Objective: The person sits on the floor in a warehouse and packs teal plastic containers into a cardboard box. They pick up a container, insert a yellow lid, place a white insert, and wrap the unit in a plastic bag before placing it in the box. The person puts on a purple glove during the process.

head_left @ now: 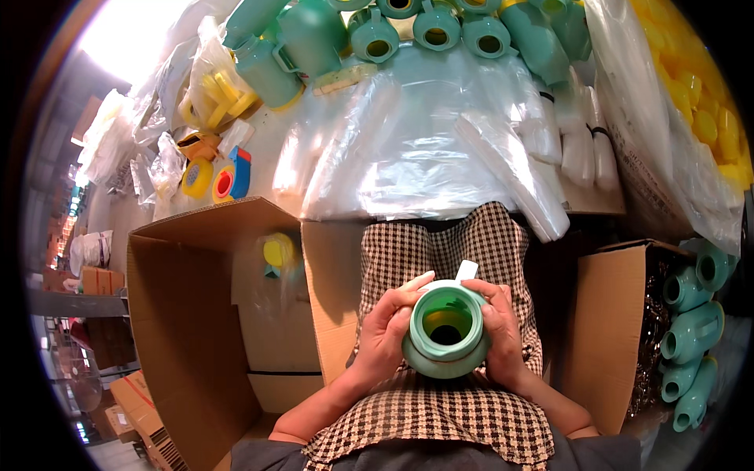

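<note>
— What's nearest the camera?

— The checked apron point(440, 408) across the person's lap, and just above it a mint-green plastic jug point(446, 328), held over the lap on the near side of the desk.

— How is it held?

— Both grips are closed on it. The left hand point(385, 330) wraps its left side, thumb up by the rim; the right hand point(503, 334) cups the right side, fingers curled round the wall.

— What does the jug look like?

— Round-bodied, pale green, glossy, its wide mouth facing the camera. Inside, the rim shows yellowish-green and the bottom is dark. A small whitish tab point(466, 270) sticks out at its far edge.

— And around it?

— To the left stands an open cardboard box point(188, 314) with a bagged item with a yellow cap point(276, 251) lying inside. To the right, another carton point(601, 330), with more green jugs point(691, 330) stacked beside it. Farther off, the desk point(585, 202) is covered with clear plastic bags point(416, 133); a row of green jugs point(432, 27) lines its far edge. Far left lie yellow handles point(224, 98) in a bag; far right, a big bag of yellow lids point(699, 86).
</note>
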Demonstrator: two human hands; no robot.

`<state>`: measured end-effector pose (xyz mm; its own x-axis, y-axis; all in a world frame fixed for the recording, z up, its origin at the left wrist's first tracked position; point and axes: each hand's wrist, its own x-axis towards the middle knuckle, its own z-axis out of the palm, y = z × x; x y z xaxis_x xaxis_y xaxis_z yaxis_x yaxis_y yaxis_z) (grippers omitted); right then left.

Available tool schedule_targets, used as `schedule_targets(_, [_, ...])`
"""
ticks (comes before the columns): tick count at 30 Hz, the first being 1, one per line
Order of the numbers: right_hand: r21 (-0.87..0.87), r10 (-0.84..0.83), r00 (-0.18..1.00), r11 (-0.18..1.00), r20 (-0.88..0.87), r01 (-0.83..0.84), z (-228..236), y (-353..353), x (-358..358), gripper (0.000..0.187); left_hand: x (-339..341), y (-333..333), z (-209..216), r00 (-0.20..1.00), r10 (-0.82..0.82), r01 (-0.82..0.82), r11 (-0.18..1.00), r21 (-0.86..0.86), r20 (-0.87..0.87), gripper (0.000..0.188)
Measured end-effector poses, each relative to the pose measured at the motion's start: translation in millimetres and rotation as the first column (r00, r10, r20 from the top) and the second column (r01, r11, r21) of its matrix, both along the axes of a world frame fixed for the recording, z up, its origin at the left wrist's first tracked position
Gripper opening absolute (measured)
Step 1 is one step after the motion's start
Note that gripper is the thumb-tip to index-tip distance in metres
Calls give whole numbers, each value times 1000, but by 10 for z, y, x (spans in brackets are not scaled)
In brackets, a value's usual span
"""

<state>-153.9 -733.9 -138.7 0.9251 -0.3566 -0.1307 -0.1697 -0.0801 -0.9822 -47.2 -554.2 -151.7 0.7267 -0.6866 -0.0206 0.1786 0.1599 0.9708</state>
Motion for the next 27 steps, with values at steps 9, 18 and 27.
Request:
schedule_targets(9, [468,-132,989,879,65,86,169,195,-96,23,-113,215,107,994,-77,74,996,-40,-72,24])
schedule_targets(18, [376,-12,999,927,32,-1,228,354,-171,18,61,344,379,930,-316,343,929,136,-188,42])
schedule_targets(27, [-152,528,834,848,160,-507,207,544,533,33,1104,387,-82,706,-424,680,628,377,-567,53])
